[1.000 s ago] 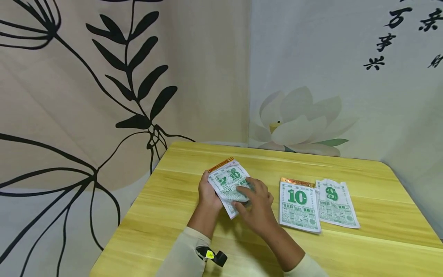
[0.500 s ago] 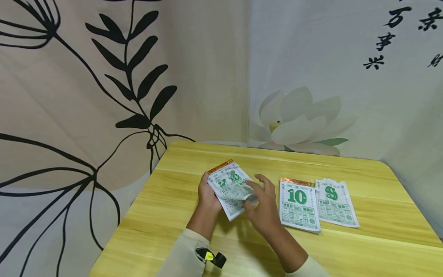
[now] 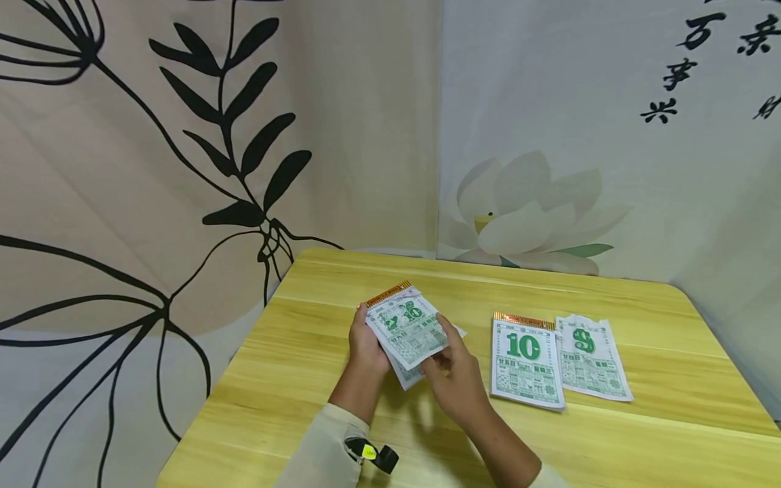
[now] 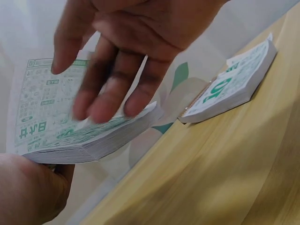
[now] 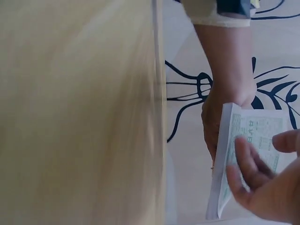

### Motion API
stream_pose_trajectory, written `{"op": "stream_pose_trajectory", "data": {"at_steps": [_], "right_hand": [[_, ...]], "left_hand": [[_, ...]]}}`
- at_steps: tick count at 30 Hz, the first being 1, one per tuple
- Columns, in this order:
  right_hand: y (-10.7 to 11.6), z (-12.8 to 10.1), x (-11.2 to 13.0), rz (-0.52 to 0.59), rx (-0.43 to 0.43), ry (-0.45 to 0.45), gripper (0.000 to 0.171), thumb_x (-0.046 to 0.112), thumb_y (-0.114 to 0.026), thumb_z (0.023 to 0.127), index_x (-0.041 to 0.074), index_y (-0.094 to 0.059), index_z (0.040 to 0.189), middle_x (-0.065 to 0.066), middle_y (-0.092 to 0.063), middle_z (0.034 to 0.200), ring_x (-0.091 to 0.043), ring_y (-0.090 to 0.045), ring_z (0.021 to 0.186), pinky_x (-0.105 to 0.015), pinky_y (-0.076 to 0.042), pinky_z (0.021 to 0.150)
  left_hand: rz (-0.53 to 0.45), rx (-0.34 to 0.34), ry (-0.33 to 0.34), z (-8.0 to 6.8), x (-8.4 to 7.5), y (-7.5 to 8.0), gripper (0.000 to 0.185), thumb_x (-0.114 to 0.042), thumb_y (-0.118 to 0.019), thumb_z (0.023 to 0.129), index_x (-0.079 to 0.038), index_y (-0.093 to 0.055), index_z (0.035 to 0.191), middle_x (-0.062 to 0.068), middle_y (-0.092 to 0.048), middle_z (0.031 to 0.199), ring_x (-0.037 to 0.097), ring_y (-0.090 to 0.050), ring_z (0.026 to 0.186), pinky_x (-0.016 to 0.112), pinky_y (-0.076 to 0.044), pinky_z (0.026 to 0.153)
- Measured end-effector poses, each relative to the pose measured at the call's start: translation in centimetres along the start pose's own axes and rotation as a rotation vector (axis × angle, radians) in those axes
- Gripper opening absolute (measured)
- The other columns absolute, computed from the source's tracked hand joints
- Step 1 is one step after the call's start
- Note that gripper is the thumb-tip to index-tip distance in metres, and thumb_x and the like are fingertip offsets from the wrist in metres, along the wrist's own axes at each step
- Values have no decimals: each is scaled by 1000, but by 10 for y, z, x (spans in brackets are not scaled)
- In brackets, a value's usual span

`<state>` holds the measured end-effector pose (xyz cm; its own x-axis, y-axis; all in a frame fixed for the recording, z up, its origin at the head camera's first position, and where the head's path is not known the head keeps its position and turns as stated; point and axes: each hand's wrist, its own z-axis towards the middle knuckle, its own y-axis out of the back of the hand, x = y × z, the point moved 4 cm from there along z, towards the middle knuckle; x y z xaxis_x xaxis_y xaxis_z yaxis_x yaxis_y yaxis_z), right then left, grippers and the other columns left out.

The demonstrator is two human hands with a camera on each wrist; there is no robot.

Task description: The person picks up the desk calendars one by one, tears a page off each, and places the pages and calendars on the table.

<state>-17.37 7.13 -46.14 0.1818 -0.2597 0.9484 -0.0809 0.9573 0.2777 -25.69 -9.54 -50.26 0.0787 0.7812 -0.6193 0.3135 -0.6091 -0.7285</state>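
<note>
- The calendar pad [image 3: 407, 331] is up off the table [image 3: 305, 379], in front of me, near the table's left side. It is white with green print and has a gold strip along its far edge.
- My left hand [image 3: 366, 347] holds the pad by its left edge. My thumb is curled over the top and my fingers go under it.
- The top sheet [image 3: 421, 337] of the pad is lifted a little and sits crooked over the sheets below.
- My right hand [image 3: 454, 379] is at the pad's right edge. My thumb lies on top of the sheet and my fingers are bent under it, so I am pinching that sheet.
- In the left wrist view my right fingers [image 4: 112, 89] hang down over the thick stack of sheets.
- A second pad [image 3: 527, 361] lies flat on the table, just to the right of my right hand. It shows a big green 10.
- A loose sheet [image 3: 590, 357] with a green 9 lies right beside that pad, on its right. Its top edge looks torn.
- Behind the table hang cloths, one with black leaves [image 3: 232, 122] and one with a pale flower [image 3: 525, 213].
</note>
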Motion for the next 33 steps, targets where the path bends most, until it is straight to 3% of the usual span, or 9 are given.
{"op": "stream_pose_trajectory", "data": {"at_steps": [3, 9, 15, 20, 28, 33], "right_hand": [[-4, -1, -2, 182, 73, -50, 69, -4, -51, 106, 11, -32, 171, -23, -77, 114, -27, -78, 85, -26, -60, 71], [-7, 2, -6, 363, 124, -112, 55, 11, -48, 112, 7, -41, 166, -33, -73, 87, -24, -79, 72, -32, -65, 87], [-10, 4, -12, 360, 75, -182, 45, 8, -62, 111, 7, -58, 156, -16, -65, 87, -25, -78, 71, -36, -68, 81], [-11, 4, -12, 349, 28, -203, 37, 4, -63, 108, 4, -68, 145, -14, -63, 85, -23, -76, 67, -34, -68, 76], [-17, 1, -11, 418, 140, -238, 45, 7, -69, 106, -1, -63, 149, -7, -69, 74, -14, -71, 58, -27, -65, 67], [-15, 3, -12, 382, 177, -247, 37, 6, -69, 105, -4, -69, 140, -5, -68, 72, -12, -65, 51, -25, -59, 58]], "left_hand": [[-7, 13, -6, 0, 0, -1, 58, -48, -28, 119, -10, -38, 161, 18, -50, 161, 32, -53, 147, 43, -52, 115], [-24, 63, 0, -2, 0, -4, 62, -49, -25, 119, -7, -35, 163, 20, -45, 165, 36, -47, 154, 49, -43, 127], [-21, 87, -1, -3, 0, -6, 64, -47, -23, 119, -4, -30, 165, 23, -39, 169, 38, -42, 158, 53, -35, 133], [-28, 95, -5, -4, -1, -7, 64, -47, -22, 119, -4, -30, 166, 23, -39, 170, 38, -41, 159, 54, -34, 133], [-51, 149, 25, -7, 0, -8, 68, -51, -19, 118, -6, -26, 169, 22, -37, 172, 39, -39, 161, 54, -34, 134], [-22, 146, 17, -6, 2, -9, 69, -53, -20, 118, -6, -26, 169, 21, -37, 172, 38, -40, 160, 53, -34, 133]]}}
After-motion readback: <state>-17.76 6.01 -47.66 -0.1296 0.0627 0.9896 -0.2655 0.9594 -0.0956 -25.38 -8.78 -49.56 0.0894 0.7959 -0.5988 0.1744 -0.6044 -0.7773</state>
